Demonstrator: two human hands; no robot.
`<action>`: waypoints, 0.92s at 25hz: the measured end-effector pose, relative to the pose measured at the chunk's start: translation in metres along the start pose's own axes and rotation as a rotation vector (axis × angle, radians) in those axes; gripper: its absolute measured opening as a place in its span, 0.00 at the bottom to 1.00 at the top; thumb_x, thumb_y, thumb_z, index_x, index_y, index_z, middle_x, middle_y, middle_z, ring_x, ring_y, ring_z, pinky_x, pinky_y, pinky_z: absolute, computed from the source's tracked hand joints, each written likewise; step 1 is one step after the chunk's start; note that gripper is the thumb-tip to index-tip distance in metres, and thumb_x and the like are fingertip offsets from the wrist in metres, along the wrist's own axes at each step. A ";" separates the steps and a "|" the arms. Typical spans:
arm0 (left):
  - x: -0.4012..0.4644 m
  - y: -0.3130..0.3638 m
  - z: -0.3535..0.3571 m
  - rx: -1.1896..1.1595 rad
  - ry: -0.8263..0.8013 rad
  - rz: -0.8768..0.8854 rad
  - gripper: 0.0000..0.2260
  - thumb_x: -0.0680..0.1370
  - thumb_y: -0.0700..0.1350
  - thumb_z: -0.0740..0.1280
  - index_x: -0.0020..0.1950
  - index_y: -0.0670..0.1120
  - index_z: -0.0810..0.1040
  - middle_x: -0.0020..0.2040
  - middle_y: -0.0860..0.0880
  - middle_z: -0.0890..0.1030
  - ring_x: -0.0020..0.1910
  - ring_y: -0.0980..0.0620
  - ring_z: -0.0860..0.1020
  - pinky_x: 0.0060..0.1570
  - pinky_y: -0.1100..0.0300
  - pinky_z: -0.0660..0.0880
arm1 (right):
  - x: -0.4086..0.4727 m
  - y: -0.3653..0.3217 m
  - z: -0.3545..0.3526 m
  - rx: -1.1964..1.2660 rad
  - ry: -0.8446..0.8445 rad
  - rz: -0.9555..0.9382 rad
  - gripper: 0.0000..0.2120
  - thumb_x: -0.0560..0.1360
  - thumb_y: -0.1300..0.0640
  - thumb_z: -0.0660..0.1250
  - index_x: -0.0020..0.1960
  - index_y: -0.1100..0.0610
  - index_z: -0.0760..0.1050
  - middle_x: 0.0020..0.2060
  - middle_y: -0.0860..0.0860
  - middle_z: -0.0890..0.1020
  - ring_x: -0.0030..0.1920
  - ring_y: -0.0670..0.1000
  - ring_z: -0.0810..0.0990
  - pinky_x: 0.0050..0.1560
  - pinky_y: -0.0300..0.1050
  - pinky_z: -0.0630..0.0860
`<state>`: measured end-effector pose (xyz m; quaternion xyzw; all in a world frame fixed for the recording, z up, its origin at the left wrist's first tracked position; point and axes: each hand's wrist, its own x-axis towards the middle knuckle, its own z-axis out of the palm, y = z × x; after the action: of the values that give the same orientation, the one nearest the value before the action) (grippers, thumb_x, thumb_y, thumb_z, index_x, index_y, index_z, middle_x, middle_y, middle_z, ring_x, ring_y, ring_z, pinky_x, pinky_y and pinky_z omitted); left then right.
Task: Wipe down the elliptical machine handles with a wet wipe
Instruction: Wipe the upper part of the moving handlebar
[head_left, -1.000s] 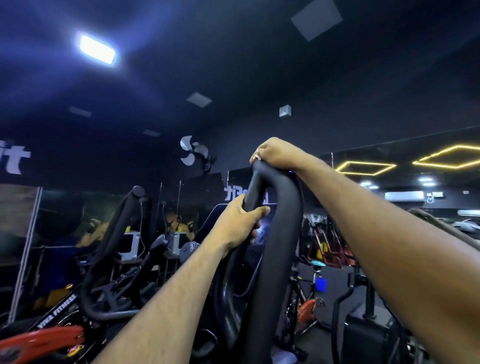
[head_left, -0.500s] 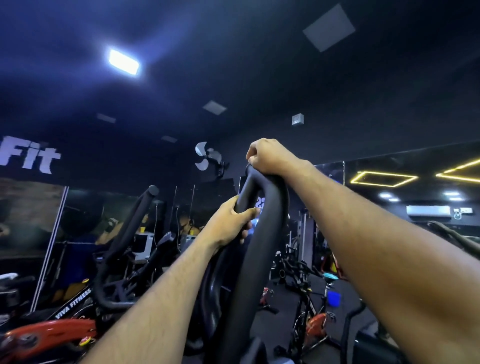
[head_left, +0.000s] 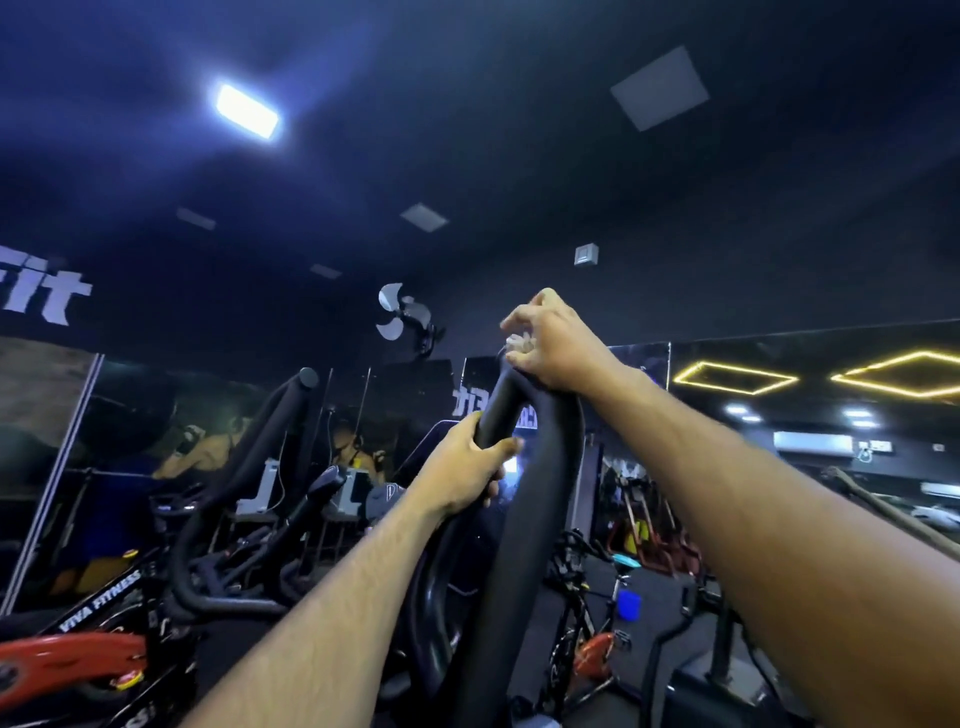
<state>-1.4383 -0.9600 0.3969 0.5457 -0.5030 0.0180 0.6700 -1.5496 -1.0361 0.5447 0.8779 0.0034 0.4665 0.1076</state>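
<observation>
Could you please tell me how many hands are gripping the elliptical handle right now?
2: the left hand on its shaft, the right hand at its top.

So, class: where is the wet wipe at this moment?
In the head view it sits just right of centre, bunched under the fingers of the right hand as a wet wipe at the top bend of the black handle, above the left hand.

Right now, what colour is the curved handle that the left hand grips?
Matte black handle, gripped by the left hand; seen best in the head view.
</observation>
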 end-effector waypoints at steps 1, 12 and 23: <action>0.000 -0.002 0.000 0.004 0.007 0.003 0.09 0.81 0.46 0.71 0.54 0.44 0.73 0.34 0.47 0.77 0.25 0.51 0.72 0.26 0.58 0.72 | 0.002 0.000 0.001 -0.010 0.014 0.059 0.10 0.75 0.60 0.71 0.56 0.58 0.82 0.51 0.53 0.77 0.53 0.53 0.78 0.58 0.41 0.73; 0.000 -0.010 -0.005 -0.023 0.016 0.025 0.09 0.80 0.47 0.72 0.53 0.47 0.73 0.34 0.44 0.78 0.24 0.49 0.72 0.26 0.58 0.72 | -0.005 -0.035 0.000 -0.250 0.049 0.081 0.05 0.76 0.57 0.70 0.51 0.54 0.82 0.49 0.51 0.83 0.51 0.55 0.80 0.53 0.50 0.78; 0.006 -0.017 -0.006 0.036 0.025 0.034 0.11 0.78 0.51 0.73 0.49 0.51 0.72 0.39 0.43 0.83 0.26 0.49 0.78 0.33 0.52 0.79 | 0.000 -0.042 0.004 -0.320 -0.086 0.008 0.07 0.75 0.62 0.70 0.50 0.56 0.85 0.48 0.52 0.82 0.52 0.56 0.81 0.51 0.48 0.76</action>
<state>-1.4214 -0.9656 0.3894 0.5488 -0.5034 0.0451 0.6659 -1.5421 -0.9962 0.5341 0.8686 -0.0790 0.4236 0.2445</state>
